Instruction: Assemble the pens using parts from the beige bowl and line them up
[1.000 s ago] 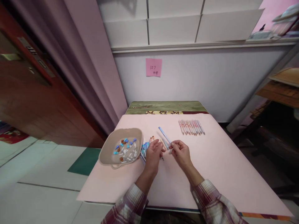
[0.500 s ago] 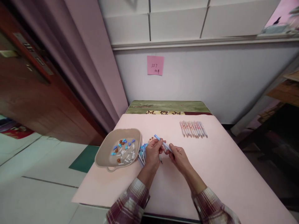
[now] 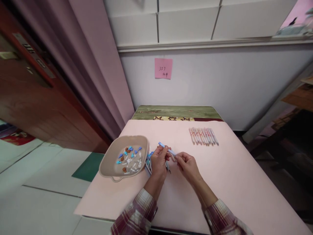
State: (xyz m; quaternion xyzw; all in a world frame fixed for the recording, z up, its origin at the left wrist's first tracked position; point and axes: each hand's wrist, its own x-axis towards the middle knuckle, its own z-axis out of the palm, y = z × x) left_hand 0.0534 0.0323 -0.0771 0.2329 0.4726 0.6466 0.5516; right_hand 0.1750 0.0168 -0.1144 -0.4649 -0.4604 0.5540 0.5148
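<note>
Blue pen [image 3: 171, 152]: lay slantwise between the left hand [image 3: 158, 161] and the right hand [image 3: 188, 164], its darker blue end pointing away from the person, up past the left thumb.
Left grip: thumb and fingers pinched the pen around its middle, the other fingers curled beneath.
Right grip: thumb and forefinger pinched the near end of the same pen, the remaining fingers folded in.
Dark tip [image 3: 170, 171]: poked out from under the left hand, on the side toward the right hand; the rest of that piece was hidden.
Loose pens [image 3: 148, 163]: a pile of white and blue ones lay just left of the left hand, partly covered by it.
Plaid sleeves [image 3: 137, 212]: wrapped both forearms, behind the hands.
Basket [image 3: 106, 163]: beige, stood left of the left hand, beyond the loose pens, with small blue and brown pieces [image 3: 122, 159] and short white sticks [image 3: 133, 165] scattered inside.
Pen row [image 3: 203, 136]: lay side by side beyond the right hand and to its right, well apart from it.
Pink cover [image 3: 220, 182]: spread under everything on the tabletop.
Pink note [image 3: 163, 68]: stuck to the wall [image 3: 207, 78] far ahead of both hands, handwritten, with "357" on it.
Curtain [image 3: 97, 65]: hung far to the left, next to a reddish-brown door [image 3: 49, 101].
</note>
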